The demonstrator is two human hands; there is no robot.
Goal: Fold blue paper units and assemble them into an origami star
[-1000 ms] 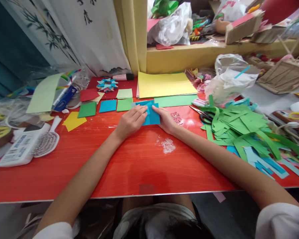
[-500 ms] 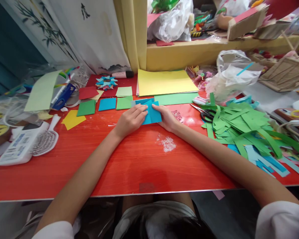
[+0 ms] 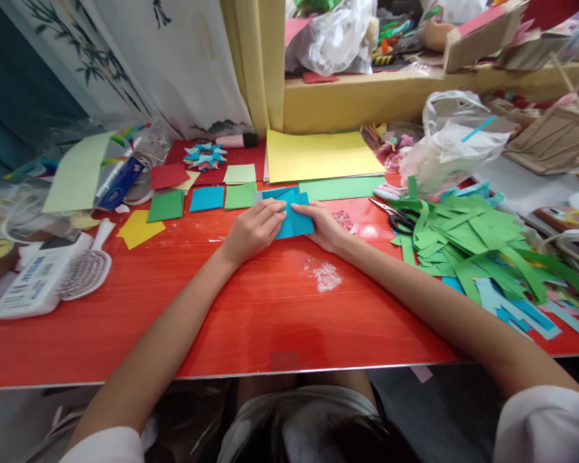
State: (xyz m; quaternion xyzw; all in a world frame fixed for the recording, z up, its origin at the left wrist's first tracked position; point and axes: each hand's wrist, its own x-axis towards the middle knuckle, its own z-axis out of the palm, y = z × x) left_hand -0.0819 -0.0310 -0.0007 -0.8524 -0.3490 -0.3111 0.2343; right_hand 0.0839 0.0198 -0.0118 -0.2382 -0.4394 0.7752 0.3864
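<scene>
A blue square of paper (image 3: 296, 222) lies on the red table (image 3: 251, 315), partly folded. My left hand (image 3: 253, 230) presses on its left side with fingers curled and fingertips pinching the fold. My right hand (image 3: 322, 226) grips its right edge, thumb on top near the middle. More blue paper (image 3: 276, 192) sits just behind it. Small paper squares lie to the left: a blue one (image 3: 207, 199), a green one (image 3: 166, 206), a red one (image 3: 168, 175) and a yellow one (image 3: 135, 229).
Scissors (image 3: 399, 218) lie right of my hands beside a heap of green paper strips (image 3: 468, 241). A yellow sheet (image 3: 318, 155) and a plastic bag (image 3: 451, 145) lie behind. A hairbrush (image 3: 84, 270), a white box (image 3: 29, 286) and a paper star (image 3: 204, 156) are at left.
Both hands stay on the blue paper; the fingertips have drawn slightly closer together along the fold. The view has shifted a little.
</scene>
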